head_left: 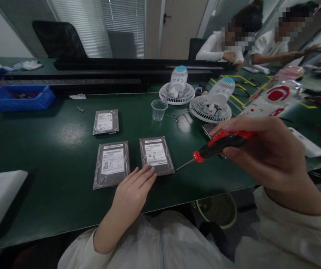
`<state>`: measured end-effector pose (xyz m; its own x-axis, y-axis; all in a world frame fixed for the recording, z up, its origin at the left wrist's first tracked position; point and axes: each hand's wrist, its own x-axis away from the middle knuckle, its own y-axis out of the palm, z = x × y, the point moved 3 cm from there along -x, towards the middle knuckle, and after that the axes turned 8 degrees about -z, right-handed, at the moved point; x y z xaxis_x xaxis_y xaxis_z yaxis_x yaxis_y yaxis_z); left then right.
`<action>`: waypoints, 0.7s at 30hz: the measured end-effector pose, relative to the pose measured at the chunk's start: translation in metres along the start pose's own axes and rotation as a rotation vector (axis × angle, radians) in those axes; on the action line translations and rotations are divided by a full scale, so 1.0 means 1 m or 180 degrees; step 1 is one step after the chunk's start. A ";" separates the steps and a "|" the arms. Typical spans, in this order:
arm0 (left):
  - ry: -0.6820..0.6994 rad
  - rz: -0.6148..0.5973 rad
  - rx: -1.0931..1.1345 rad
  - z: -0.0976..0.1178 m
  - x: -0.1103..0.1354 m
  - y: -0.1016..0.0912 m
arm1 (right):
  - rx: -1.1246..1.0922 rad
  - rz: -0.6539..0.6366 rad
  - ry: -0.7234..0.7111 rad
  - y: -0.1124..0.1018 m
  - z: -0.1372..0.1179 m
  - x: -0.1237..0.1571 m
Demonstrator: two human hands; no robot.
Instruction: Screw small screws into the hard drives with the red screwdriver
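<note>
Fingers extended, my left hand (133, 188) rests its fingertips on the lower left corner of a hard drive (155, 152) with a white label. My right hand (272, 153) is closed around the red and black handle of a screwdriver (219, 144). The screwdriver slants down to the left, its tip at the lower right corner of that drive; whether it touches cannot be made out. A second hard drive (112, 164) lies just left of the first, and a smaller-looking third hard drive (106, 122) sits farther back.
A clear plastic cup (158, 111) stands behind the drives, with small screws (175, 118) beside it. Two white fan parts (177, 87) are at the back. A blue bin (20, 98) is at left, a white object (0, 201) at front left. Two people (219, 46) sit across the table.
</note>
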<state>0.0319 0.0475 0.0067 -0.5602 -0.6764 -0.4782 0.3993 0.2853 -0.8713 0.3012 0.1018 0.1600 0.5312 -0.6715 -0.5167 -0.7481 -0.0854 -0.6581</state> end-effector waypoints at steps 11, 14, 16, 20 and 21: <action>-0.0048 0.0000 0.0026 0.000 0.000 0.000 | -0.0052 -0.0127 -0.0077 0.005 0.001 -0.004; -0.0049 0.0014 0.0038 0.000 0.000 0.001 | 0.0064 -0.0119 -0.0079 0.004 0.001 -0.005; -0.0064 0.0032 0.0038 0.000 0.000 0.001 | 0.0212 -0.0165 -0.0130 0.002 -0.001 -0.007; -0.0069 0.0017 0.0033 0.000 -0.001 0.000 | 0.0526 -0.0664 -0.0118 -0.003 -0.010 -0.016; -0.0075 0.0003 0.0035 0.000 -0.001 0.000 | 0.0637 -0.0774 -0.0130 -0.005 -0.012 -0.019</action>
<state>0.0322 0.0479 0.0068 -0.5427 -0.6919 -0.4761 0.4078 0.2785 -0.8696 0.2905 0.1059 0.1797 0.7034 -0.6188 -0.3497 -0.5061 -0.0905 -0.8577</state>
